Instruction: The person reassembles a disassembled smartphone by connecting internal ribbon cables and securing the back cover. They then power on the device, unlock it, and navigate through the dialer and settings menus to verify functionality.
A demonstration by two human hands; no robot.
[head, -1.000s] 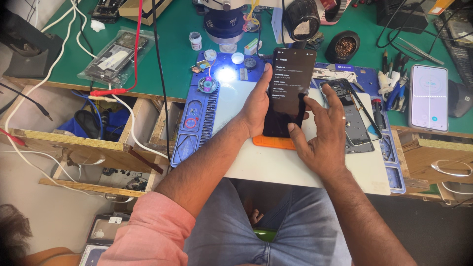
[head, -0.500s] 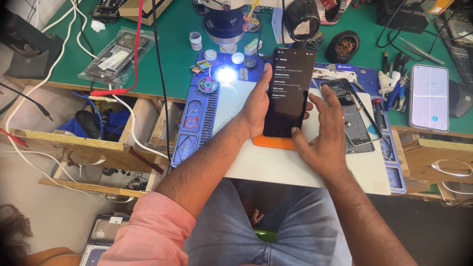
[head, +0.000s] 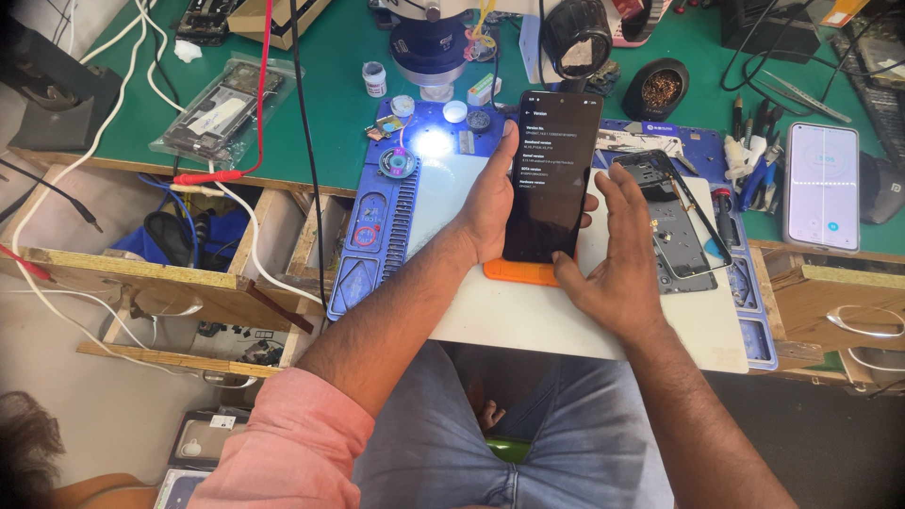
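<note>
- The slim black slab-shaped smartphone with a lit dark screen point(head: 553, 174) stands upright in the middle of the frame, its lower edge just above a flat orange plastic pad point(head: 521, 273) on the white work mat point(head: 528, 316).
- The left hand point(head: 490, 203) is closed around the phone's left edge, thumb side against the back, gripping it steady.
- The right hand point(head: 617, 254) is open, fingers spread beside the phone's right edge, with the thumb touching its lower right corner; it grips nothing.
- The phone looks light and stiff, but its glass face is likely slippery and fragile. The long side edges seem the safest place to take hold, keeping fingers off the screen.
- Its screen shows a dark page with small pale lines of text near the top; the lower part is plain black, and the frame looks intact.
- Just right of the right hand lies an empty black phone frame point(head: 674, 221) on the blue silicone repair mat point(head: 377, 226).
- In the right of the frame a second phone with a bright pale screen point(head: 823, 187) lies flat on the green tabletop point(head: 330, 104).
- A round bright lamp spot point(head: 432, 143) glows above centre left, beneath the microscope base point(head: 429, 42).
</note>
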